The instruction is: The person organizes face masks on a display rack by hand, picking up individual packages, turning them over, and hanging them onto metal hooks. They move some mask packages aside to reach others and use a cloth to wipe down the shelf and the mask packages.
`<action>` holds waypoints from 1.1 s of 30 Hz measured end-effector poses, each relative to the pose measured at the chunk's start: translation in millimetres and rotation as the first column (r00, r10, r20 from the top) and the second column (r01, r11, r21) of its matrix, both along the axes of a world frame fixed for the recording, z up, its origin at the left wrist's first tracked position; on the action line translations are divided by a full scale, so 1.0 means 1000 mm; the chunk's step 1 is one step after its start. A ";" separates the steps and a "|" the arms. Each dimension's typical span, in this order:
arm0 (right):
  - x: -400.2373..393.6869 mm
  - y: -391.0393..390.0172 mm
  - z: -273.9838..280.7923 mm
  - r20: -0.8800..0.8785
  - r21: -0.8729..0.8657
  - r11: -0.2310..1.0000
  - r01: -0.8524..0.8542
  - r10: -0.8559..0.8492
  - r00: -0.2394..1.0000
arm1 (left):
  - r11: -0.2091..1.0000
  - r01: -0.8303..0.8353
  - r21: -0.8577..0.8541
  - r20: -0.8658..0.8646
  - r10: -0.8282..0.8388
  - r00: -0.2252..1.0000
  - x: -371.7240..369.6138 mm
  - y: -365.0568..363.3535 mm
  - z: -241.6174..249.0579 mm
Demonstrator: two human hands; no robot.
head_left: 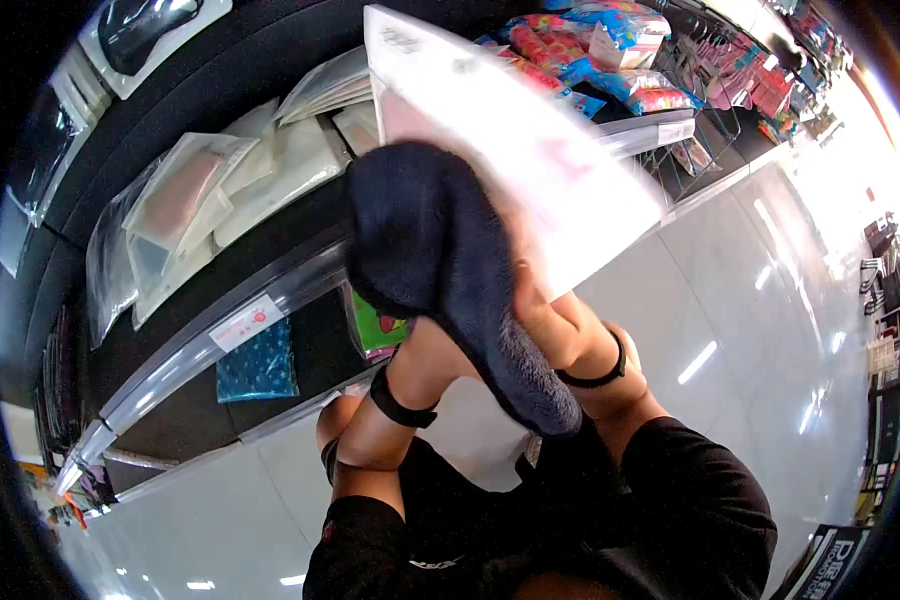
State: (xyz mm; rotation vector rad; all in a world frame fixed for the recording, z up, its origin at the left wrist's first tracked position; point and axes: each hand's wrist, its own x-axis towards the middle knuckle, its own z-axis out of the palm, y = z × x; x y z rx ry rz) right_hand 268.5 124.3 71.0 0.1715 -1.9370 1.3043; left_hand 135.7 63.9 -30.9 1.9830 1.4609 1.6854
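Note:
A dark navy fuzzy cloth item (420,220) hangs in front of my body, its lighter grey fuzzy side showing lower down. My left hand (438,345) goes up under or behind it; only the wrist end shows and the fingers are hidden. My right hand (545,310) is closed at the lower edge of a white flat package (560,190) with pinkish print, blurred by motion. This package is tilted behind the navy item, whose right edge lies beside my right hand.
A curved black shelf (320,225) holds clear plastic packets (185,190) on the left. Red and blue packages (610,60) lie at the upper right. Below the shelf's clear rail (185,350) sits a blue packet (257,365). Grey floor tiles (720,290) extend right.

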 end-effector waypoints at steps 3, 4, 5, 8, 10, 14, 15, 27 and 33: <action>0.011 0.003 -0.006 0.193 -0.097 0.973 -0.212 0.227 0.955 | 1.000 -0.005 0.006 0.092 0.004 0.996 -0.010 -0.002 0.003; 0.013 0.004 -0.008 0.271 -0.132 0.954 -0.270 0.297 0.916 | 1.000 -0.011 0.007 0.141 0.010 0.990 -0.017 -0.006 0.004; 0.009 0.003 -0.006 0.240 -0.059 0.944 -0.324 0.328 0.914 | 1.000 -0.025 0.012 0.195 0.022 0.980 -0.026 -0.010 0.006; 0.000 0.000 0.007 0.191 0.115 0.872 -0.476 0.451 0.872 | 0.998 -0.057 0.009 0.363 0.050 0.930 -0.048 -0.030 0.011; 0.002 0.000 0.008 0.245 0.088 0.830 -0.550 0.518 0.820 | 0.999 -0.044 0.002 0.436 0.039 0.899 -0.056 -0.044 0.014; 0.000 0.002 0.001 0.206 0.015 0.869 -0.494 0.481 0.852 | 0.999 -0.036 -0.009 0.309 0.037 0.950 -0.041 -0.035 0.028; -0.002 0.002 -0.002 0.173 -0.018 0.899 -0.437 0.433 0.884 | 0.999 -0.051 -0.010 0.232 0.052 0.971 -0.030 -0.029 0.036; 0.012 0.010 -0.011 -0.084 -0.608 0.769 -0.197 0.185 0.979 | 0.853 -0.475 0.218 0.164 0.448 0.879 -0.058 -0.032 0.052; -0.017 0.030 0.001 -0.208 -0.767 0.623 -0.153 -0.016 0.978 | 0.843 -0.503 0.191 0.411 0.396 0.821 -0.066 -0.043 0.081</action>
